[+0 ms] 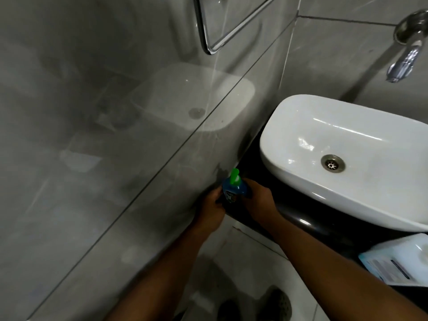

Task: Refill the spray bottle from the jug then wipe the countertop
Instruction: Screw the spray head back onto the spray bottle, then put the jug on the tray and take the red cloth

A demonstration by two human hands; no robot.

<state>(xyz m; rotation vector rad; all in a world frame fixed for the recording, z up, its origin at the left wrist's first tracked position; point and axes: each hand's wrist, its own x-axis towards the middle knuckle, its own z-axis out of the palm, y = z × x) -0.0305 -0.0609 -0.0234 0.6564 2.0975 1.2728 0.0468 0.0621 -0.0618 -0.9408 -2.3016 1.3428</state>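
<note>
A small blue spray bottle [234,189] with a green nozzle top stands at the left end of the black countertop [301,212], close to the grey tiled wall. My left hand [212,210] grips its left side. My right hand [259,200] holds its right side, fingers wrapped round the body. A pale translucent jug [398,260] with a label lies at the lower right, on the counter's near end, partly cut off by the frame edge.
A white basin [342,144] with a metal drain sits on the counter right of the bottle. A chrome tap [407,49] juts from the wall above it. A glossy tiled wall [115,135] fills the left. Pale floor tiles and my shoes lie below.
</note>
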